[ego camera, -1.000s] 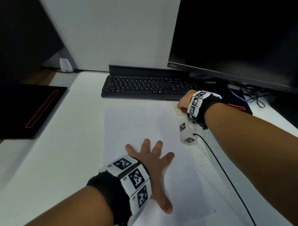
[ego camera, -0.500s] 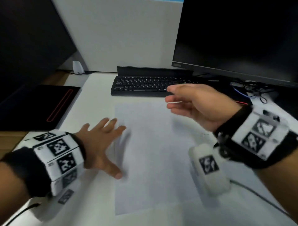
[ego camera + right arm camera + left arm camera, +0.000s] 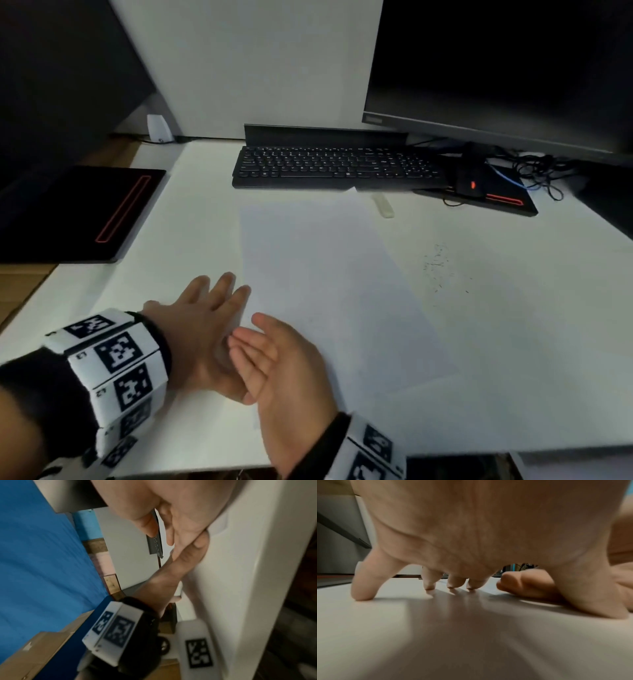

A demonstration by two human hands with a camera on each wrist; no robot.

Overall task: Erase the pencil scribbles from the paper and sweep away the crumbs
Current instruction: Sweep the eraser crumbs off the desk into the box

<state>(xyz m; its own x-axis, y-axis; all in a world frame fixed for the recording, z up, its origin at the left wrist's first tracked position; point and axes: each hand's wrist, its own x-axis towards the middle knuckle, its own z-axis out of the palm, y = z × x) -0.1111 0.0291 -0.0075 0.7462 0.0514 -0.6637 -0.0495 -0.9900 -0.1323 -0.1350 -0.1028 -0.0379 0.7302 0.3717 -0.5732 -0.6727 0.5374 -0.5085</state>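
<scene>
Left hand [image 3: 198, 339] lower left of the head view, palm down, fingers [image 3: 361, 588] spread and straight, tips planted on the white desk [image 3: 191, 240] just beside the paper's left edge; holds nothing. Left wrist view: fingertips and thumb touching the surface, palm arched above it. Right hand [image 3: 284, 373] bottom centre, palm turned up and sideways, fingers extended and relaxed, empty, its fingertips touching the thumb side of the left hand. Right wrist view shows the same contact; blurred. Both wrists carry black bands with white marker blocks.

Paper [image 3: 335, 291] lies flat in the middle of the frame, looks blank, no scribbles readable at this sharpness. Eraser crumbs [image 3: 438, 267] scattered on the desk right of the paper, off the sheet. Pale eraser [image 3: 383, 205] just beyond the paper's upper right corner, near the keyboard [image 3: 335, 168]. Monitor [image 3: 507, 68] upper right, black mouse [image 3: 471, 181] on a dark pad below it, dark laptop [image 3: 78, 212] at left.
</scene>
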